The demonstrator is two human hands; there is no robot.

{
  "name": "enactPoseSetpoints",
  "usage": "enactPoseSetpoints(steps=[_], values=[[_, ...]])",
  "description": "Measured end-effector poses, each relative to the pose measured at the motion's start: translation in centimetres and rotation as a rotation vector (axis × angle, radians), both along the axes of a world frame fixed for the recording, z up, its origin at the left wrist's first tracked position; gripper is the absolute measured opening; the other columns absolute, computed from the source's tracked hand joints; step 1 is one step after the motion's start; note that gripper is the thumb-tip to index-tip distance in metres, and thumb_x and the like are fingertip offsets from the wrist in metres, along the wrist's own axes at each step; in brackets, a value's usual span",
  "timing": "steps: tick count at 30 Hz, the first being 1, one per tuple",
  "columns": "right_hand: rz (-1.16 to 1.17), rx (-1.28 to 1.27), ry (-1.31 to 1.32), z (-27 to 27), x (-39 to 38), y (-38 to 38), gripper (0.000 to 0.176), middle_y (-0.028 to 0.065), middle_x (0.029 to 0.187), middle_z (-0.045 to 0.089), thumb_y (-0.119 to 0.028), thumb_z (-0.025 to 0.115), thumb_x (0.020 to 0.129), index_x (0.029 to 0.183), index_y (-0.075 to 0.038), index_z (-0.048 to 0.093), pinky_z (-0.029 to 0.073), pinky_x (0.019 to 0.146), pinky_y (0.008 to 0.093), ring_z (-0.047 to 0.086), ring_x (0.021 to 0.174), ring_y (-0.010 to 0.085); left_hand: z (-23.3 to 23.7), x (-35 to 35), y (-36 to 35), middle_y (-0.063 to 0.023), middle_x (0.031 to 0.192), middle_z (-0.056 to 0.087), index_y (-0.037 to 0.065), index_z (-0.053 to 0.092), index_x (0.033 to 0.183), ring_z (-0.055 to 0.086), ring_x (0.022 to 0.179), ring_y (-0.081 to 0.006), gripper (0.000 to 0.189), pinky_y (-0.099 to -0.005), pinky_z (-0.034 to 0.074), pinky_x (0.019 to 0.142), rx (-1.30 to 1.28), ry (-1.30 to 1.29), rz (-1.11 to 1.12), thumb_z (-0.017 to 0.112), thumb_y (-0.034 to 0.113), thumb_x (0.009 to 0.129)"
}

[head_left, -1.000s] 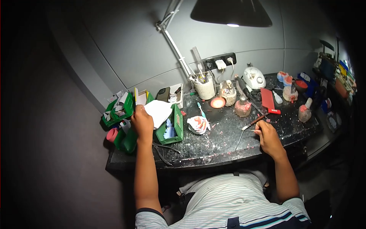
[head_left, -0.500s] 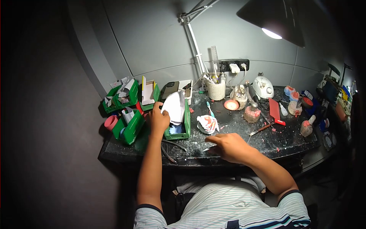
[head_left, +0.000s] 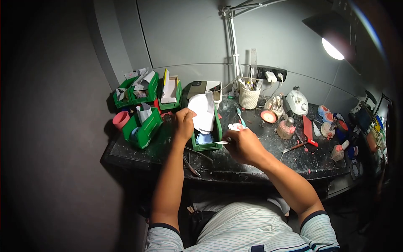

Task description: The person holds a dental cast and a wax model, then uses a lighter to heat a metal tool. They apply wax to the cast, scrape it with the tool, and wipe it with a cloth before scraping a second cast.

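Observation:
My left hand [head_left: 184, 125] is closed on the edge of a sheet of white paper [head_left: 202, 110] and tilts it up in a green bin [head_left: 208, 146]. Something pale blue [head_left: 205, 138] lies in the bin's front end, below the paper. By the bin's right front corner is my right hand [head_left: 244, 147], its fingers closed on a thin, shiny, pale tool [head_left: 223, 143] whose kind I cannot make out. Behind that hand, a small bowl of white and pink material [head_left: 236, 126] is mostly hidden.
More green bins [head_left: 145, 128] and a pink cup [head_left: 121, 120] stand at the left. Farther back are a phone [head_left: 197, 89] and a woven holder [head_left: 249, 98] of tools. Dental casts [head_left: 286, 129], a red-handled tool [head_left: 310, 131] and a white device [head_left: 297, 103] occupy the right side.
My right hand has moved up and left with the thin tool, from in front of the bowl to the bin's front corner. The left hand still holds the paper. The whole view has shifted slightly.

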State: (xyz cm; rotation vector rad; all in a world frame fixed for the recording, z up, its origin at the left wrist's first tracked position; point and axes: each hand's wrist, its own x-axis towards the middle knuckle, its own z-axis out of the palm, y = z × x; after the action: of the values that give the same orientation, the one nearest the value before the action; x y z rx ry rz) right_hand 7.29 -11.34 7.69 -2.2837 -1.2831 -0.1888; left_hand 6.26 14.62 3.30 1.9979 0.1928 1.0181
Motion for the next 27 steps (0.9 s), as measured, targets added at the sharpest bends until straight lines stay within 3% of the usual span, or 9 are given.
enactPoseSetpoints(steps=[2, 5, 7, 10, 13, 18, 20, 23, 27], values=[[0.011, 0.089, 0.112, 1.1, -1.1, 2.2, 0.018, 0.0228, 0.078, 0.070, -0.017, 0.070, 0.085, 0.095, -0.003, 0.073, 0.058, 0.071, 0.0485, 0.071, 0.076, 0.0403, -0.6, 0.4, 0.8, -0.0134, 0.071, 0.069, -0.003, 0.073, 0.083, 0.063, 0.066, -0.0192, 0.029, -0.0344, 0.045, 0.062, -0.061, -0.066, -0.124, 0.049, 0.013, 0.088], [-0.162, -0.223, 0.042, 0.6, -0.7, 5.9, 0.020, 0.0285, 0.086, 0.073, -0.011, 0.065, 0.081, 0.087, 0.006, 0.073, 0.061, 0.075, 0.0464, 0.074, 0.082, 0.0423, -1.4, 0.5, 0.8, -0.0089, 0.063, 0.061, -0.003, 0.067, 0.078, 0.054, 0.061, -0.0135, 0.014, -0.0315, 0.040, 0.058, -0.091, -0.031, -0.123, 0.059, 0.008, 0.081], [-0.199, -0.219, 0.038, -1.3, 0.5, 7.7, 0.018, 0.0278, 0.089, 0.074, -0.010, 0.064, 0.082, 0.088, 0.005, 0.073, 0.061, 0.076, 0.0467, 0.075, 0.085, 0.0416, -1.6, 0.4, 0.6, -0.0058, 0.060, 0.053, -0.001, 0.061, 0.074, 0.048, 0.058, -0.0108, 0.007, -0.0311, 0.036, 0.054, -0.013, 0.017, -0.058, 0.067, -0.001, 0.071], [-0.257, -0.320, 0.118, -0.4, 1.0, 8.9, 0.016, 0.0264, 0.095, 0.075, -0.008, 0.063, 0.084, 0.088, 0.002, 0.074, 0.061, 0.081, 0.0472, 0.075, 0.091, 0.0403, -1.3, 0.1, 0.6, -0.0053, 0.063, 0.055, 0.000, 0.060, 0.073, 0.048, 0.057, -0.0109, 0.007, -0.0313, 0.036, 0.053, -0.050, -0.048, -0.129, 0.066, -0.003, 0.071], [-0.337, -0.036, -0.053, -1.1, 0.6, 9.3, 0.012, 0.0242, 0.088, 0.074, -0.009, 0.066, 0.082, 0.084, -0.001, 0.074, 0.061, 0.077, 0.0475, 0.075, 0.085, 0.0389, -1.4, 0.3, 0.7, -0.0047, 0.064, 0.055, 0.001, 0.060, 0.071, 0.047, 0.058, -0.0106, 0.009, -0.0304, 0.036, 0.054, -0.084, -0.062, -0.106, 0.066, -0.005, 0.069], [-0.293, 0.099, -0.146, 0.5, 0.3, 7.6, 0.013, 0.0236, 0.076, 0.071, -0.013, 0.075, 0.074, 0.074, -0.001, 0.072, 0.060, 0.070, 0.0490, 0.074, 0.074, 0.0402, -1.9, 0.0, 1.5, 0.0003, 0.068, 0.055, 0.002, 0.062, 0.074, 0.045, 0.061, -0.0065, 0.008, -0.0272, 0.034, 0.055, -0.131, -0.027, -0.120, 0.066, -0.004, 0.073], [-0.348, 0.149, -0.097, 1.3, 0.4, 6.7, 0.027, 0.0268, 0.077, 0.071, -0.022, 0.082, 0.074, 0.074, 0.003, 0.071, 0.059, 0.073, 0.0482, 0.073, 0.077, 0.0418, -2.0, -0.2, 1.7, 0.0036, 0.071, 0.056, 0.003, 0.063, 0.077, 0.044, 0.063, -0.0037, 0.007, -0.0248, 0.032, 0.056, -0.178, -0.027, -0.156, 0.066, -0.004, 0.075], [-0.364, 0.185, -0.019, 1.2, 1.1, 5.2, 0.029, 0.0266, 0.075, 0.069, -0.024, 0.084, 0.075, 0.077, 0.003, 0.072, 0.058, 0.072, 0.0483, 0.072, 0.077, 0.0419, -1.8, -0.2, 1.6, 0.0026, 0.075, 0.061, 0.002, 0.066, 0.082, 0.049, 0.068, -0.0042, 0.007, -0.0235, 0.036, 0.061, -0.146, -0.022, -0.129, 0.066, -0.003, 0.078], [-0.354, 0.235, 0.190, 1.9, 0.9, 3.0, 0.033, 0.0264, 0.075, 0.069, -0.025, 0.086, 0.078, 0.079, 0.005, 0.072, 0.056, 0.069, 0.0476, 0.072, 0.075, 0.0414, -1.8, -0.2, 1.1, -0.0002, 0.071, 0.059, 0.000, 0.064, 0.079, 0.048, 0.063, -0.0072, 0.004, -0.0283, 0.036, 0.056, -0.154, -0.095, -0.130, 0.065, -0.003, 0.078]])
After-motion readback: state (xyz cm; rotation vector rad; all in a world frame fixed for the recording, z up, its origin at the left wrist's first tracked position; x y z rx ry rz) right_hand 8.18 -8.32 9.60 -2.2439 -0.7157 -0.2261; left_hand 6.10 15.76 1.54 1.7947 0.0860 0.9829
